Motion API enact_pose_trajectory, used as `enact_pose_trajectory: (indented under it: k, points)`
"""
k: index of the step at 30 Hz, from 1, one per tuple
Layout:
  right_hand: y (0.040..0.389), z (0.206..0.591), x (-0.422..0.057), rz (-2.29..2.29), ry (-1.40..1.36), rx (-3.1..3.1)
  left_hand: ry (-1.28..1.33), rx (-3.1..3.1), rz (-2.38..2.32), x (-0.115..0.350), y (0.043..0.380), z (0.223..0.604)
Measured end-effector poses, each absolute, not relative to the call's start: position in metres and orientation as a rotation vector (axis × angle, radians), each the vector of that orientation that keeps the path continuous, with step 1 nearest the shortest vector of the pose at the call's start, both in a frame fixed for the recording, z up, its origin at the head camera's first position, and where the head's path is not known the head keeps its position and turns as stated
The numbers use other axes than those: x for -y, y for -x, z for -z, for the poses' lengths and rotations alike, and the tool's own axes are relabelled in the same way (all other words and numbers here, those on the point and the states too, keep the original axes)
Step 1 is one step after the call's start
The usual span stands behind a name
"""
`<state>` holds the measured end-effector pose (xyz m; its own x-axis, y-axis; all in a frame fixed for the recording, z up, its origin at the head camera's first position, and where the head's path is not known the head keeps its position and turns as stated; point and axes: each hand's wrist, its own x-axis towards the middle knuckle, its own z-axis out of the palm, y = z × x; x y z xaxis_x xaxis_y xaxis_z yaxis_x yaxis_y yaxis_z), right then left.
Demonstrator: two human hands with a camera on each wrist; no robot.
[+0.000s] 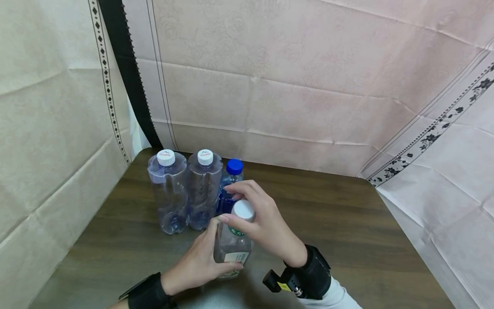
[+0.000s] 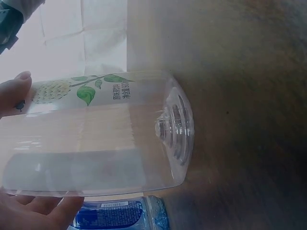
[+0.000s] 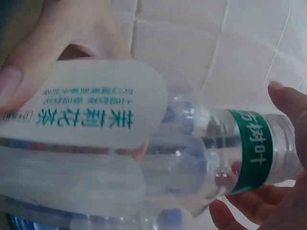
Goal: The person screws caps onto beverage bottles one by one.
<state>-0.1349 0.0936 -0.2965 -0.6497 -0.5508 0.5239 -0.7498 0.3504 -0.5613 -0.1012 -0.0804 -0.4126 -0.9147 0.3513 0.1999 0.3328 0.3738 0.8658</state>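
A clear, square-sided plastic bottle [image 1: 233,244] with a white cap [image 1: 243,210] and a green neck band [image 3: 254,151] stands near the middle of the table. My left hand [image 1: 198,262] grips its body, thumb on the near side and fingers around the far side. Around the cap and neck, my right hand [image 1: 262,214] is spread, thumb and fingers apart; whether a fingertip touches is unclear. The right wrist view shows the label [image 3: 96,105] and bare neck threads. Behind that bottle is a blue-labelled bottle [image 1: 225,201] with a blue cap [image 1: 234,166], partly hidden.
Two larger clear bottles with white caps, a left one [image 1: 168,189] and a right one [image 1: 204,184], stand side by side at the back left. The brown wooden table [image 1: 332,214] is bordered by hanging pale cloth [image 1: 270,86] behind and at both sides.
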Motion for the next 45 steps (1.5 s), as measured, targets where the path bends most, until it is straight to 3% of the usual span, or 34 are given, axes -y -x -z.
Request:
enact_pose_trajectory:
  k: [17, 24, 37, 41, 45]
  points:
    - [0.145, 0.276, -0.134, -1.223, -1.668, 2.195, -0.609, -2.629, -1.613, 0.081, 0.101, 0.412]
    - [0.143, 0.281, -0.129, -1.187, -1.505, 2.164, -0.619, -2.625, -1.616, 0.081, 0.101, 0.412]
    - [0.107, 0.307, -0.096, -0.991, -0.726, 2.119, -0.672, -2.636, -1.638, 0.080, 0.101, 0.412]
    - [0.105, 0.308, -0.096, -0.993, -0.738, 2.169, -0.688, -2.638, -1.631, 0.079, 0.101, 0.413]
    - [0.111, 0.301, -0.108, -1.094, -0.977, 2.197, -0.704, -2.656, -1.636, 0.079, 0.101, 0.415]
